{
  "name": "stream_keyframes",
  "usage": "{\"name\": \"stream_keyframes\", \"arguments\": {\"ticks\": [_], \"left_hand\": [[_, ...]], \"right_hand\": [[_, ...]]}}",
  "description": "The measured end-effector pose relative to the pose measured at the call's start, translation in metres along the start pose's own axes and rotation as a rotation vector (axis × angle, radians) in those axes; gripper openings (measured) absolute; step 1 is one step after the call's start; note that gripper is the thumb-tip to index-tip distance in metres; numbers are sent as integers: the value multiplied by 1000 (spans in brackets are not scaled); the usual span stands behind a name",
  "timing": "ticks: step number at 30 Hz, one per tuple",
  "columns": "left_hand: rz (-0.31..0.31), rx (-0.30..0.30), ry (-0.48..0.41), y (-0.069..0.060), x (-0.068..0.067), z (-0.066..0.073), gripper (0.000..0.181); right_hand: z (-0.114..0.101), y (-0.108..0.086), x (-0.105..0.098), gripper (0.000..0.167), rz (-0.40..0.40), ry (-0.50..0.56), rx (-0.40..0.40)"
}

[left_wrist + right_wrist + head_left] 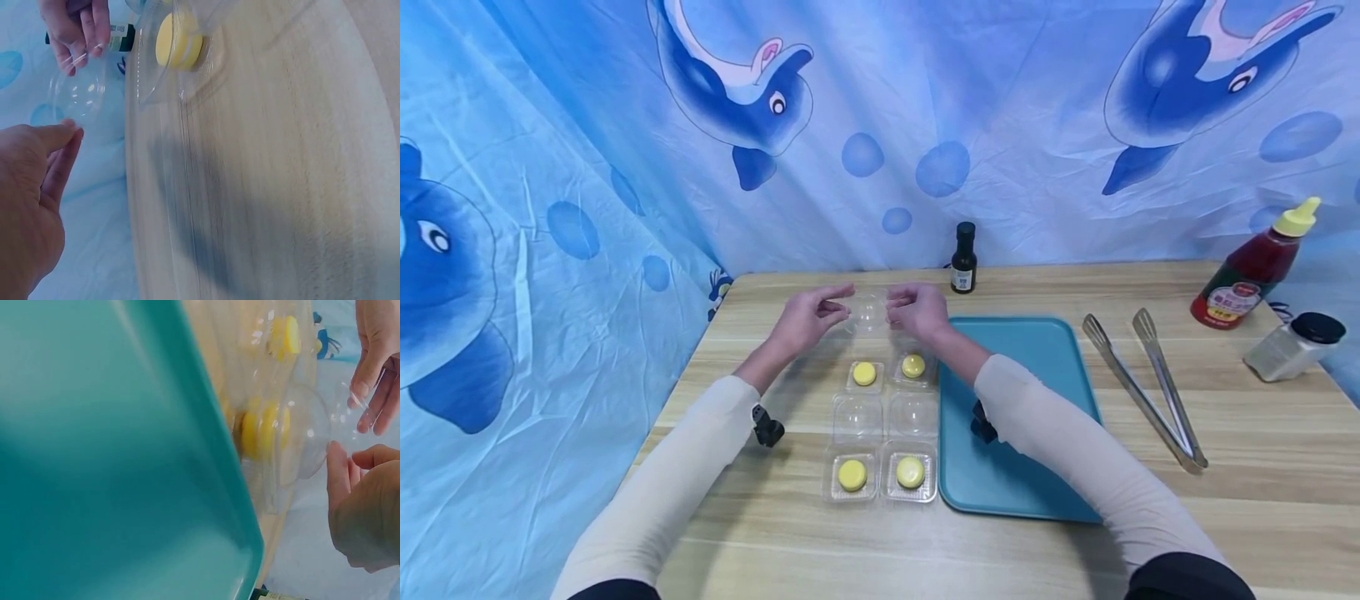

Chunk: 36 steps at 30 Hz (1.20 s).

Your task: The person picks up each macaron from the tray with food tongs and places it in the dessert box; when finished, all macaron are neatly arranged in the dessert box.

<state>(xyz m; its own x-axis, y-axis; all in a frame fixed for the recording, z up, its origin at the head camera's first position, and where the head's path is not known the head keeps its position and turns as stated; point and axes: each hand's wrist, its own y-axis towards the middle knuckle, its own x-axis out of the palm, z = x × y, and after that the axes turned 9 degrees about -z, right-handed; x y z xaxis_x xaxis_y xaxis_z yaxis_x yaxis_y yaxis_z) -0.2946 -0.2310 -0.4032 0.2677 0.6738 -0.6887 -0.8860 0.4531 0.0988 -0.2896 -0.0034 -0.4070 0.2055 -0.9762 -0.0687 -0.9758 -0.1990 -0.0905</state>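
Note:
A clear plastic lid (869, 313) is pinched at its two sides, between my left hand (808, 319) and my right hand (919, 312). Thumb and fingers of the left hand (34, 181) hold one edge of the clear dome (80, 94) in the left wrist view. In the right wrist view the right hand (365, 503) has its fingertips on the other edge. Just below the hands, a yellow round piece (864, 373) sits in a clear box, and another yellow piece (913, 365) lies in the box beside it, under a clear cover.
Nearer me, two open clear boxes hold yellow pieces (852, 475), (911, 472) with lids laid back. A teal tray (1022, 467) lies to the right, then metal tongs (1150, 392), a red sauce bottle (1247, 279) and a shaker (1294, 346). A dark bottle (963, 258) stands behind.

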Motion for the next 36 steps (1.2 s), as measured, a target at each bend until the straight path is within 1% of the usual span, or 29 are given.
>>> {"name": "stream_keyframes", "arguments": {"ticks": [2, 5, 7, 10, 12, 13, 17, 20, 22, 25, 28, 30, 32, 34, 36], "left_hand": [[36, 13, -17, -2, 1, 1, 50], [67, 29, -86, -4, 0, 3, 43], [69, 40, -145, -5, -1, 5, 36], [50, 57, -204, -7, -3, 5, 28], [14, 62, -232, -9, -6, 6, 27], [-10, 62, -243, -9, -7, 5, 30], [-139, 46, -296, -12, -13, 4, 42], [-221, 25, -330, -14, -17, 4, 44], [-264, 8, -338, -16, -20, 5, 43], [-317, -26, -309, -19, -23, 7, 48], [-364, -49, -247, -20, -24, 7, 56], [-383, -55, -215, -21, -24, 8, 58], [-391, -53, -205, -21, -23, 8, 58], [-381, -52, -195, -22, -23, 8, 56], [-360, -37, -175, -22, -22, 7, 57]], "right_hand": [[-2, -2, 1, 27, 13, 10, 15], [-4, -4, 0, 16, 18, 17, 3], [-5, -6, -1, 11, 13, -10, -42], [-3, -9, -5, 8, -2, -106, -148], [-2, -10, -9, 7, -17, -181, -226], [-1, -11, -10, 7, -26, -207, -260], [2, -14, -15, 9, -62, -255, -408], [5, -17, -17, 14, -91, -277, -550], [7, -20, -17, 17, -109, -299, -637], [11, -24, -16, 20, -117, -345, -748], [13, -28, -14, 19, -109, -395, -830], [15, -29, -13, 19, -104, -421, -861], [16, -30, -13, 19, -110, -435, -861], [17, -30, -13, 19, -131, -437, -837], [17, -31, -13, 19, -175, -428, -787]]}}
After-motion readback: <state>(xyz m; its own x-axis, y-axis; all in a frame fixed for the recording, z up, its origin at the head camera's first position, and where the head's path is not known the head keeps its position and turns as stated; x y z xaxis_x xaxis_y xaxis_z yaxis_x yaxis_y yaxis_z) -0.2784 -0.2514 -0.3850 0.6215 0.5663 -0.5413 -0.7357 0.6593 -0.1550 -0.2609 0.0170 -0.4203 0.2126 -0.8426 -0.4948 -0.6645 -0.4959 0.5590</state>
